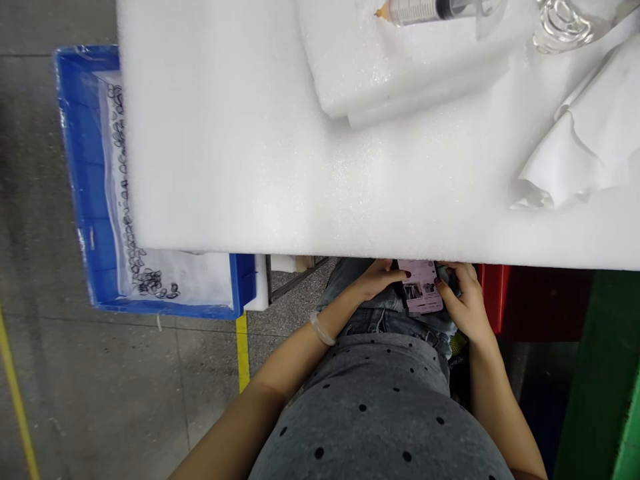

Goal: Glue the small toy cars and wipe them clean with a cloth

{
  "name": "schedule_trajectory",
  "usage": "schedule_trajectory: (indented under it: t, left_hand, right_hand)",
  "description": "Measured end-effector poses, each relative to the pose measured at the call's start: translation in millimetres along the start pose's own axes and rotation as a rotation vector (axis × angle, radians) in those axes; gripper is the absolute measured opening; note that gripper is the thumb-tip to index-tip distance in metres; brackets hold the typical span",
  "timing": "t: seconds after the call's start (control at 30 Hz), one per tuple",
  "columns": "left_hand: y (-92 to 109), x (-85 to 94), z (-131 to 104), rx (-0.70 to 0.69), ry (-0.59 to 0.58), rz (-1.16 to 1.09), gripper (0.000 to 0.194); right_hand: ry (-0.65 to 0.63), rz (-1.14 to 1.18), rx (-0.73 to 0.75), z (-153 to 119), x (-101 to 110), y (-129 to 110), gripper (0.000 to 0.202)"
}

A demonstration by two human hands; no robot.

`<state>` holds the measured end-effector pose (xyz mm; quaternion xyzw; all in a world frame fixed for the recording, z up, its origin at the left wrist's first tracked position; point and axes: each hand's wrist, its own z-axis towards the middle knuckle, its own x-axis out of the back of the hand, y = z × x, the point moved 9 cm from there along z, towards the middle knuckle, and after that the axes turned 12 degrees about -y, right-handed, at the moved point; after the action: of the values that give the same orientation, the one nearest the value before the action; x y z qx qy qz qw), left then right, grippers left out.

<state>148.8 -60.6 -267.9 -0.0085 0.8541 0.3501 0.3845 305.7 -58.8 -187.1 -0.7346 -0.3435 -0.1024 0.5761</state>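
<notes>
Low in my lap, just under the front edge of the foam-covered table [240, 167], a smartphone [421, 288] lies between my two hands with its screen lit. My left hand [377, 279] grips its left side, the thumb over the screen. On the other side my right hand [465, 297] holds the phone too, its thumb at the screen's right edge. The table edge hides part of the fingers and the top of the phone. A pale bangle [321, 329] circles my left wrist.
A blue tray [85, 193] with several small black rings [150, 283] on white sheet juts out at the left. On the table are a foam block [400, 80], a syringe [420, 11], clear coiled pieces [563, 27] and a white cloth [590, 133]. A red bin [493, 300] stands right.
</notes>
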Motion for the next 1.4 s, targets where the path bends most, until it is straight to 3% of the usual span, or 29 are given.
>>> schedule_trajectory:
  t: [0.17,0.3,0.5,0.73,0.9,1.03,1.13,1.4]
  left_hand:
    - [-0.8,-1.3,-0.8,0.006,-0.012,0.003,0.032]
    - [-0.7,0.0,-1.4,0.005,-0.016,-0.015,0.035]
    - [-1.8,-1.9,-0.3,0.012,-0.031,-0.106,0.032]
    - [3.9,-29.2,-14.8,0.004,-0.084,-0.348,0.046]
    - [10.2,-43.2,-16.3,-0.019,-0.121,-0.416,0.055]
    - [9.8,-42.3,-13.8,-0.011,-0.122,-0.424,0.054]
    - [7.1,-39.1,-13.9,-0.004,-0.115,-0.422,0.051]
    - [0.9,-33.8,-13.5,0.015,-0.101,-0.385,0.055]
  right_hand:
    - [0.245,-0.084,-0.106,12.5,3.4,-12.9,0.039]
    - [0.255,-0.098,-0.145,23.3,-2.0,-16.8,0.047]
    - [0.268,0.166,-0.191,8.3,9.2,8.1,0.027]
    - [0.320,0.366,-0.118,-19.8,-7.3,12.5,0.038]
    - [0.205,0.327,-0.045,-26.1,-26.5,1.2,0.051]
    - [0.060,0.172,0.041,-25.3,-30.9,-9.5,0.076]
    - [0.026,0.088,0.076,-24.4,-30.9,-13.5,0.085]
    - [0.012,0.223,0.028,-24.0,-28.3,-5.0,0.073]
